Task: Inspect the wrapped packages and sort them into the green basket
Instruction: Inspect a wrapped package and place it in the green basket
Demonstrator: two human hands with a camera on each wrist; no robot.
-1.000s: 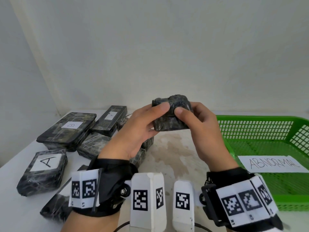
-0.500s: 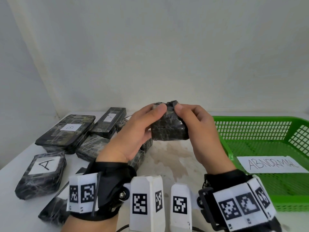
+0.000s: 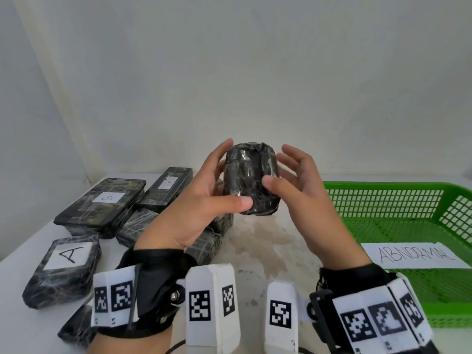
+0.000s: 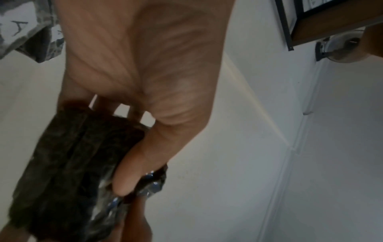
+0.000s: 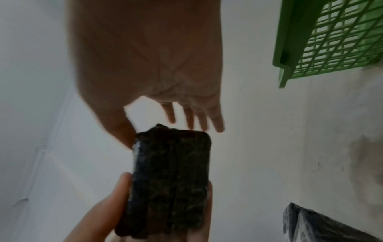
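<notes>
Gripping wrapped package [image 3: 251, 178] in left hand [image 3: 201, 203], right hand [image 3: 298, 185] relaxed, green basket [image 3: 383, 186] holding ABNORMAL label [image 3: 415, 255].

Your left hand [image 3: 204, 200] and right hand [image 3: 304, 198] are bare. Each wrist wears a black strap carrying white blocks printed with black square-code markers; a silver bolt head sits at 3 o'clock on your left strap.

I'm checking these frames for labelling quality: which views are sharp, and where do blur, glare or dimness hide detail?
Head view: sharp and evenly lit, film glare on the held package. Left wrist view: dim, motion-blurred, the left hand smeared, wrap texture lost. Right wrist view: backlit, so the right hand is dark and soft, yet the green basket reads clearly.
</notes>
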